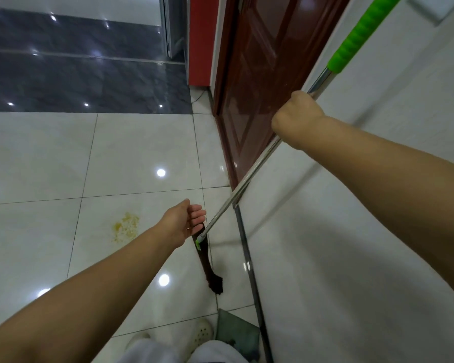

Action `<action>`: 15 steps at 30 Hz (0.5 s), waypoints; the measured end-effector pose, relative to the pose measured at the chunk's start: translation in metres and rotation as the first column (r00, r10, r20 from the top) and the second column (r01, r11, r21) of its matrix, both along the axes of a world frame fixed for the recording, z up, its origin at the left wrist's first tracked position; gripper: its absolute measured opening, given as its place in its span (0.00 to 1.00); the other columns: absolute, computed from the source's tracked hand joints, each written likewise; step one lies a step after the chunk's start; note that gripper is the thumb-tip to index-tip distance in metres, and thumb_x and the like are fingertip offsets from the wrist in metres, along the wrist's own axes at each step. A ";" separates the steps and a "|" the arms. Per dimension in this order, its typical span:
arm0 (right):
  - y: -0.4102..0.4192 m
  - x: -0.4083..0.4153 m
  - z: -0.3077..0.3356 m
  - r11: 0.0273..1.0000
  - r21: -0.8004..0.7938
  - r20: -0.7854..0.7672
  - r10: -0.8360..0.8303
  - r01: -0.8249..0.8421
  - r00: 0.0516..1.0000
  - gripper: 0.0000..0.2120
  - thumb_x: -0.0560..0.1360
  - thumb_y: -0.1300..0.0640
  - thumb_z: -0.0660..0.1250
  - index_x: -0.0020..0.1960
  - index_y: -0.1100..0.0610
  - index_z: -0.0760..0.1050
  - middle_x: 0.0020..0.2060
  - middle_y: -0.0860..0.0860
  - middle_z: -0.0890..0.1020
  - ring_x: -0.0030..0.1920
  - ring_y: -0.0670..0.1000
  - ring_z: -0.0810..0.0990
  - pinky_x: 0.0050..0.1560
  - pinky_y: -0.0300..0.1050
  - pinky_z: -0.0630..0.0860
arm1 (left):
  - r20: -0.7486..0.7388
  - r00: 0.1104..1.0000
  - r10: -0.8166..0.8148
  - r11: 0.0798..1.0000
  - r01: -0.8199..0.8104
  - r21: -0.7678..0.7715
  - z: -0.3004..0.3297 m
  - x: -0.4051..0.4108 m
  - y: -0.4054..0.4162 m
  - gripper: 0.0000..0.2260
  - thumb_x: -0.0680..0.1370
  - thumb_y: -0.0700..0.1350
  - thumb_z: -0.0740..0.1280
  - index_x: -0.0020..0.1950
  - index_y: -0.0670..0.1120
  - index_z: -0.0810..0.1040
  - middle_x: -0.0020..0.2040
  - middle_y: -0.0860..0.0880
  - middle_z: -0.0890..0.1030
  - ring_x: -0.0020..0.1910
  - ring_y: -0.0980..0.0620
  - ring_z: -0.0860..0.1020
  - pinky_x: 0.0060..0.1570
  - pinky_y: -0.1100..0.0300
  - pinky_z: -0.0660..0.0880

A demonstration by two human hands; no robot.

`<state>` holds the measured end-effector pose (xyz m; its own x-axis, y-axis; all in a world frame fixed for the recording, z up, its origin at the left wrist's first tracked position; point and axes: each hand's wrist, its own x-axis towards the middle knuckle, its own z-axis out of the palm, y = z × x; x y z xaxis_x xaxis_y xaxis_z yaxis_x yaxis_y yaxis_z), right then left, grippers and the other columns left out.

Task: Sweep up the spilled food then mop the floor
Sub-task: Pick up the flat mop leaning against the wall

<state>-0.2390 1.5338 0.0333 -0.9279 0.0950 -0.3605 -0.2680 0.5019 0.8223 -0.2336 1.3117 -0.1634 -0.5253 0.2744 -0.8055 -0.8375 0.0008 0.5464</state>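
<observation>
nearest, at the bottom edge: pale trouser legs [152,349] and a white perforated clog [201,334] on the glossy white tile floor [37,158], with a dark dustpan [236,334] just beside the clog, against the white wall [351,258]. no brand, label or writing legible anywhere.

a little farther: left hand [185,222] reaching forward low over the tiles, fingers relaxed and loosely bent, gripping nothing, fingertips just beside the lower end of the metal pole [252,176]. cannot tell whether touching it. below that, a green connector [199,242] joining the pole to a dark brown head [210,271] lying on the floor along the foot of the wall; broom or mop, cannot tell which.

left of that hand, near but apart: spilled food [125,226], a small yellow crumbly patch on one tile.

higher up: right hand [295,117], fingers curled tight round the bare metal of the pole, below the green ribbed grip [357,38]. pole slanting up and to the right.

farther still: dark red-brown door [260,74] meeting the white wall, a red panel [201,40] beside it, then dark grey marbled tiles [76,79] and a metal door frame [168,27] at the far edge.
</observation>
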 end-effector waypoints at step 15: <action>-0.174 0.004 0.049 0.954 -0.123 -0.128 -0.288 0.273 0.949 0.15 0.78 0.50 0.64 0.37 0.56 0.67 0.30 0.49 0.69 0.34 0.53 0.70 0.37 0.45 0.65 | 0.023 0.998 -0.063 0.998 0.063 -0.008 -0.012 -0.040 -0.168 0.21 0.84 0.51 0.50 0.43 0.41 0.75 0.33 0.49 0.76 0.32 0.53 0.70 0.39 0.61 0.74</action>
<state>-0.2347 1.3601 0.0823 -0.9114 0.3283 -0.2481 0.0118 0.6236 0.7817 -0.2738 1.1441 -0.1752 -0.4891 0.2990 -0.8194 -0.8476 0.0589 0.5274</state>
